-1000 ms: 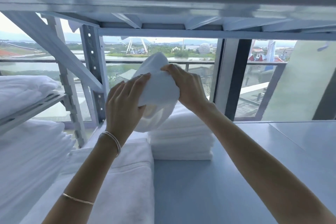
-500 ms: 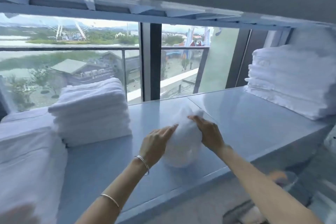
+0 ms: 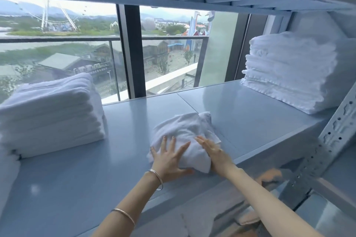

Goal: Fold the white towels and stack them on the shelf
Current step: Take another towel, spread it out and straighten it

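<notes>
Basically, left hand (image 3: 169,158) and right hand (image 3: 212,152) lay flat with straight fingers on the rumpled towel (image 3: 183,131), probably pressing it square. Towel sat near the shelf (image 3: 77,179) front edge, between left stack (image 3: 52,109) and right stack (image 3: 289,75), apart from both.

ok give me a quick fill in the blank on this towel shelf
1. The left hand and the right hand press flat on the rumpled white towel, which lies on the pale blue metal ____.
2. That towel lies ____ the left stack of folded white towels and the right stack of folded white towels.
3. The thin silver bangle is on the ____ wrist.
Missing words: shelf; between; left.
</notes>
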A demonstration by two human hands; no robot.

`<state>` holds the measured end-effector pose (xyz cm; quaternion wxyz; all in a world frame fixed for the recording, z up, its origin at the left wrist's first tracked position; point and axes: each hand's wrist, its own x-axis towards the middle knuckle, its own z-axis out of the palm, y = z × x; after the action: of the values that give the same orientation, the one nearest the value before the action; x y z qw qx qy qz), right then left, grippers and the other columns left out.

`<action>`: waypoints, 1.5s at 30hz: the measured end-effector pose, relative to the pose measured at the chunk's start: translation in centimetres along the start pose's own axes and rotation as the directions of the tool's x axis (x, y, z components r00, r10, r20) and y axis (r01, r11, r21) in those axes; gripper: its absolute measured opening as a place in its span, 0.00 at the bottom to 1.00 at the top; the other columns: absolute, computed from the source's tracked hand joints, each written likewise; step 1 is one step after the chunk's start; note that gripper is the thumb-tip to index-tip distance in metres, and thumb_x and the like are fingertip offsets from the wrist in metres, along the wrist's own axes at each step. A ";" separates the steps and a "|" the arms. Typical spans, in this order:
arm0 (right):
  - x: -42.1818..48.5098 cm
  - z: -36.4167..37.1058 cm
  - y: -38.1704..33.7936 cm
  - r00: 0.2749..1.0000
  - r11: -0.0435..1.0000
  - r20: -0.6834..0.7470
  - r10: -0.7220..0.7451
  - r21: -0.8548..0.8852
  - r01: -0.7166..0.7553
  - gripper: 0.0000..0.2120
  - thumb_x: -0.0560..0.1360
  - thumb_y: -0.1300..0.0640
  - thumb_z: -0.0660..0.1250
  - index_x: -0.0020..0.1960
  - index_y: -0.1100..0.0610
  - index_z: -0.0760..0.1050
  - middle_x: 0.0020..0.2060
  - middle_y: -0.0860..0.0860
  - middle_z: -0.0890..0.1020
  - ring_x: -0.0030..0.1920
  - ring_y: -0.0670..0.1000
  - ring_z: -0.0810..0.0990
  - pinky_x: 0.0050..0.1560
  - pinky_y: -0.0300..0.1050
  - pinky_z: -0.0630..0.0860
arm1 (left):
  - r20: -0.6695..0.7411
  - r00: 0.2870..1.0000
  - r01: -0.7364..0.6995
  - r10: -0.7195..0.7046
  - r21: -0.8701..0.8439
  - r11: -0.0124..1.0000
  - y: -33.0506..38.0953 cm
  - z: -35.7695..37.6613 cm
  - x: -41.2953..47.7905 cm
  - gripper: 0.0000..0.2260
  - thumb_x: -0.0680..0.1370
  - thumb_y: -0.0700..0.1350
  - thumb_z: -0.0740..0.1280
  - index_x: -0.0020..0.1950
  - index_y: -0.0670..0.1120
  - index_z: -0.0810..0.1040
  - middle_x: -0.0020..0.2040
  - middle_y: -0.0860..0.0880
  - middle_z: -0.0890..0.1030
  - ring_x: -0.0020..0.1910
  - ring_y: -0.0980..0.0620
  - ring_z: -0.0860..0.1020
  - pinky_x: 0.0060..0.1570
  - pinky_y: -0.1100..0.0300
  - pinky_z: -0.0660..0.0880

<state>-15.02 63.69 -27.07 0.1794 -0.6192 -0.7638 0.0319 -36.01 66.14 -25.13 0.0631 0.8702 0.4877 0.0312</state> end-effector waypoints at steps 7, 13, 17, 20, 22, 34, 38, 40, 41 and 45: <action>2.8 -1.9 5.8 0.999 0.978 -0.004 -0.048 0.204 0.048 0.39 0.67 0.46 0.67 0.71 0.36 0.48 0.69 0.34 0.53 0.67 0.42 0.63 0.59 0.40 0.68 | 0.001 0.997 -0.079 0.080 -0.088 0.993 -2.4 -0.5 8.1 0.44 0.55 0.74 0.51 0.71 0.70 0.46 0.76 0.56 0.38 0.75 0.48 0.35 0.65 0.30 0.45; 5.8 -4.0 9.9 0.988 0.963 -0.074 -0.132 0.226 0.146 0.26 0.70 0.42 0.67 0.63 0.54 0.71 0.59 0.47 0.74 0.56 0.41 0.74 0.54 0.40 0.73 | -0.005 0.978 -0.206 0.207 -0.158 0.966 -3.8 -1.5 13.2 0.37 0.56 0.74 0.59 0.57 0.83 0.37 0.76 0.59 0.46 0.75 0.52 0.39 0.67 0.32 0.48; 6.4 -4.4 13.0 0.988 0.980 -0.092 -0.124 0.144 0.137 0.29 0.74 0.33 0.54 0.58 0.53 0.78 0.55 0.48 0.79 0.57 0.45 0.75 0.56 0.43 0.73 | 0.100 0.970 -0.222 0.223 -0.026 0.975 -2.6 -3.3 14.0 0.46 0.61 0.68 0.70 0.68 0.74 0.40 0.77 0.55 0.42 0.75 0.48 0.36 0.63 0.27 0.40; 7.1 -4.2 15.3 0.998 0.998 -0.023 -0.051 0.044 0.052 0.31 0.71 0.30 0.55 0.63 0.49 0.75 0.64 0.46 0.74 0.63 0.46 0.71 0.63 0.42 0.67 | 0.070 0.956 -0.284 0.284 -0.017 0.959 1.2 -4.6 13.7 0.45 0.64 0.67 0.70 0.71 0.71 0.43 0.77 0.54 0.40 0.74 0.44 0.34 0.63 0.29 0.36; 7.9 -3.7 15.9 0.998 0.998 0.028 -0.050 0.041 0.048 0.21 0.73 0.46 0.65 0.65 0.49 0.74 0.65 0.46 0.73 0.64 0.45 0.70 0.64 0.36 0.63 | 0.008 0.974 -0.224 0.226 -0.127 0.966 3.9 -4.7 14.1 0.33 0.69 0.67 0.65 0.70 0.70 0.54 0.77 0.53 0.45 0.75 0.42 0.39 0.66 0.30 0.40; 9.3 -5.5 22.3 0.934 0.953 -0.204 -0.294 -0.134 0.270 0.14 0.64 0.61 0.66 0.43 0.45 0.83 0.42 0.38 0.84 0.43 0.42 0.82 0.39 0.33 0.76 | -0.271 0.941 0.153 -0.203 -0.195 0.969 7.6 -4.9 20.8 0.19 0.75 0.39 0.58 0.58 0.57 0.77 0.57 0.50 0.80 0.55 0.44 0.77 0.45 0.58 0.69; 9.4 -7.6 26.1 0.945 0.959 -0.194 -0.264 -0.154 0.236 0.13 0.66 0.57 0.64 0.43 0.42 0.82 0.40 0.35 0.83 0.35 0.42 0.82 0.31 0.30 0.71 | -0.341 0.831 0.368 -0.440 -0.257 0.894 4.5 -6.0 20.8 0.22 0.73 0.35 0.58 0.62 0.54 0.76 0.57 0.45 0.80 0.53 0.40 0.77 0.49 0.53 0.72; 9.9 -8.0 26.9 0.958 0.965 -0.178 -0.226 -0.179 0.194 0.15 0.67 0.54 0.58 0.42 0.40 0.81 0.33 0.37 0.82 0.29 0.44 0.79 0.26 0.33 0.65 | -0.294 0.807 0.467 -0.512 -0.212 0.858 4.8 -5.6 20.3 0.24 0.74 0.36 0.57 0.68 0.53 0.69 0.59 0.45 0.77 0.55 0.40 0.76 0.51 0.53 0.72; 10.3 -8.1 26.9 0.968 0.965 -0.150 -0.203 -0.198 0.171 0.16 0.67 0.54 0.57 0.42 0.41 0.81 0.32 0.40 0.82 0.30 0.46 0.79 0.26 0.36 0.64 | -0.266 0.796 0.511 -0.543 -0.186 0.839 5.4 -5.1 20.1 0.24 0.75 0.35 0.56 0.70 0.51 0.66 0.60 0.44 0.74 0.56 0.40 0.76 0.51 0.53 0.72; 12.3 -8.9 26.5 0.938 0.944 0.287 -0.193 -0.206 0.257 0.08 0.74 0.53 0.58 0.44 0.53 0.75 0.42 0.48 0.80 0.45 0.52 0.78 0.40 0.45 0.70 | -0.249 0.726 0.617 -0.641 -0.176 0.767 6.7 -2.9 18.6 0.26 0.77 0.35 0.53 0.74 0.49 0.57 0.58 0.45 0.67 0.50 0.42 0.77 0.46 0.54 0.71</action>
<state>10.44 80.00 -23.05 0.0026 -0.5346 -0.8451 0.0001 -20.95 78.73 -21.46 0.0317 0.6352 0.7555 0.1571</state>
